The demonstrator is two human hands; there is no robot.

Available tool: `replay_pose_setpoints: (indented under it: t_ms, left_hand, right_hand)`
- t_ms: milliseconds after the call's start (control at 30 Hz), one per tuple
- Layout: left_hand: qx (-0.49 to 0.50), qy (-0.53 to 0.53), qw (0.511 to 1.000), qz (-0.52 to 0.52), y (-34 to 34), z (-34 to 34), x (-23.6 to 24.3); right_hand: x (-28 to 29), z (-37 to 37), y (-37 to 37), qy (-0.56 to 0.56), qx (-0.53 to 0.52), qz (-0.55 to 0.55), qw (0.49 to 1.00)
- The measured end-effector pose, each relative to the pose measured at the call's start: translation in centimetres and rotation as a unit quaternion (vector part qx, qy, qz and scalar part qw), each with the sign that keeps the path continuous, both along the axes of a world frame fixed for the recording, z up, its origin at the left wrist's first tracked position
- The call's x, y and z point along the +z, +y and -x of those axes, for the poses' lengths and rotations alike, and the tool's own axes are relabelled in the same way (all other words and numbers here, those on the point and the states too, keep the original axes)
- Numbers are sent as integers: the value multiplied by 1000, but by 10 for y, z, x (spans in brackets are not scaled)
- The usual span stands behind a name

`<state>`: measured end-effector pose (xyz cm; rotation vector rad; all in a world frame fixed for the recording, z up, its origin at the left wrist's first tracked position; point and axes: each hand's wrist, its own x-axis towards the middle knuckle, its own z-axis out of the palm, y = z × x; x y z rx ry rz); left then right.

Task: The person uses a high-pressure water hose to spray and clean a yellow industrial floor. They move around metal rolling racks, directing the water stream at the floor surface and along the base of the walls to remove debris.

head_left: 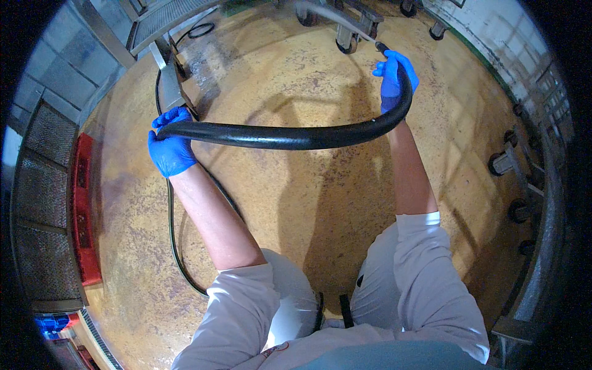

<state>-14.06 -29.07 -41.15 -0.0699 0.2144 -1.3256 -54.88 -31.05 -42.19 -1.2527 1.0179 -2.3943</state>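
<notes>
Black hose [277, 137] held across the upper middle of the frame, sagged in a shallow bow. Its left part is grasped by the blue-gloved left hand [169, 149], upper left of the frame, fingers curled round it. Near its other end it is gripped by the right hand [398, 80], also gloved, upper right; nozzle [382, 47] pointed up and leftward, pale jet [342, 22] thrown from it toward the top edge, near a caster [346, 44]. Thinner dark tube [171, 231] looped on the floor [265, 185], left of centre. Red crate [86, 209] noted at far left, beside a mesh panel [43, 197]
</notes>
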Motion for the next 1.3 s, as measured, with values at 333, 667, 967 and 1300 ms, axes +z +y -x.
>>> replay_pose_setpoints:
  t_ms: [333,667,967,1300]
  left_hand:
    - [-14,29,999,5,-2,-8,1]
    - [0,30,1000,6,4,-6,7]
    - [-51,19,999,1,-19,-26,-13]
    - [-42,25,998,-51,-24,-6,-13]
  right_hand:
    - [-2,-10,-2,-2,-11,22,1000]
    - [-4,-11,-4,-8,15,18,1000]
    - [-1,0,-4,-19,-29,25,999]
    - [0,12,4,-41,-60,-2,997]
